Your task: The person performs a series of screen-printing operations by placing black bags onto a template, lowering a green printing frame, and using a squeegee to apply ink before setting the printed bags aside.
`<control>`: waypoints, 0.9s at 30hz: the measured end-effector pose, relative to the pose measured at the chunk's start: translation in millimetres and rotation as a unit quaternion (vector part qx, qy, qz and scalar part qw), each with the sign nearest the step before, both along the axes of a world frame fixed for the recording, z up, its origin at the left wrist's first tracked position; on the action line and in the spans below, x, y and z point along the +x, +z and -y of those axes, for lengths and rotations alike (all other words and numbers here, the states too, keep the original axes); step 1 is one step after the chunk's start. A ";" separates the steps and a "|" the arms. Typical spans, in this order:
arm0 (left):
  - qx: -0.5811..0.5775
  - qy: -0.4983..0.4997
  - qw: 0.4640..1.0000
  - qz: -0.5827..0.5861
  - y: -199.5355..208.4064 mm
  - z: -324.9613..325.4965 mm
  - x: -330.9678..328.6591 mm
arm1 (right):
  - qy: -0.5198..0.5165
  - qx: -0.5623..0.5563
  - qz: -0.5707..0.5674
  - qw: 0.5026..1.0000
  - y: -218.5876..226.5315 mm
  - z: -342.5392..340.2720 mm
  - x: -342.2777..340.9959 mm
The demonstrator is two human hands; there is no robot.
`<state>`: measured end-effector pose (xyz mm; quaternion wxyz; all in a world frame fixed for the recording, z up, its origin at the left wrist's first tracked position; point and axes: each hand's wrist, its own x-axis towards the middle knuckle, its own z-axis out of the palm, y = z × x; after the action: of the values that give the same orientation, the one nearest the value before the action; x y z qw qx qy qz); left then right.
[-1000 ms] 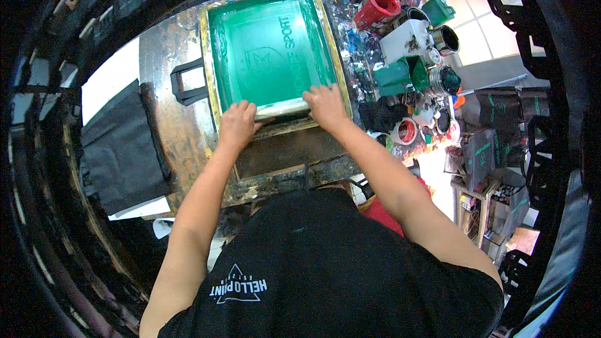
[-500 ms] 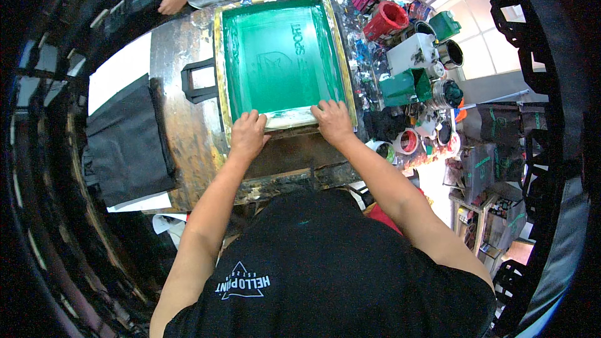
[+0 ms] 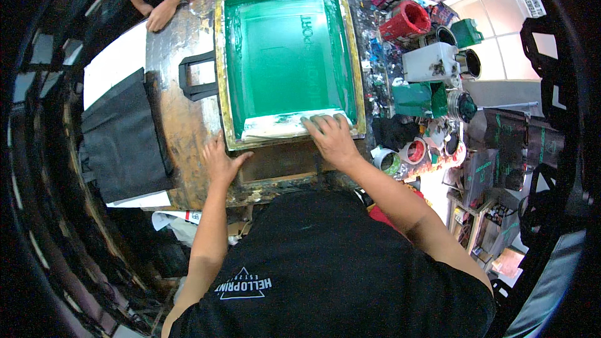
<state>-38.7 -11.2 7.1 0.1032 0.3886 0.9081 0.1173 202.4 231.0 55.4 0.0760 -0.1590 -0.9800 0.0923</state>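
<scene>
A screen-printing frame (image 3: pixel 220 75) with a yellowish, ink-stained rim lies in front of me, its mesh (image 3: pixel 275 62) coated in green ink. Faint lettering shows through the upper right of the mesh. Along its near side runs a pale strip (image 3: pixel 263 126). My right hand (image 3: pixel 333 141) grips the near rim toward the right, fingers curled over onto the pale strip. Just off the near left corner, my left hand (image 3: pixel 220 161) is open, thumb and fingers spread, near the tabletop. A black bag handle (image 3: pixel 197 91) sticks out from under the frame's left side.
A black bag (image 3: pixel 122 141) lies flat at the left on the worn table (image 3: pixel 188 125). Ink pots, a red bucket (image 3: pixel 407 20), a white jug (image 3: pixel 429 62) and a green container (image 3: pixel 416 99) crowd the right. Another person's hands (image 3: pixel 161 15) rest at the table's far left.
My left hand has let go of the near rim and moved left and toward me. The frame's near edge appears larger and closer. The other person's hands have shifted left.
</scene>
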 end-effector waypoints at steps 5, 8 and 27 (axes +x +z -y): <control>0.068 -0.012 0.998 0.001 -10.4 -1.5 -9.9 | -0.001 0.013 0.026 1.000 -4.8 10.1 4.9; 0.092 -0.020 0.996 -0.008 -14.5 5.2 -10.8 | -0.010 0.008 0.006 1.000 -2.8 12.2 3.3; 0.477 0.025 0.839 0.262 115.0 -41.7 -33.0 | -0.082 0.137 -0.117 0.980 165.6 -19.6 -58.8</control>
<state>-71.8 30.5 122.1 0.1363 0.3218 0.6885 0.6355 143.6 250.6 220.9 0.2180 -0.2147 -0.9515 -0.0315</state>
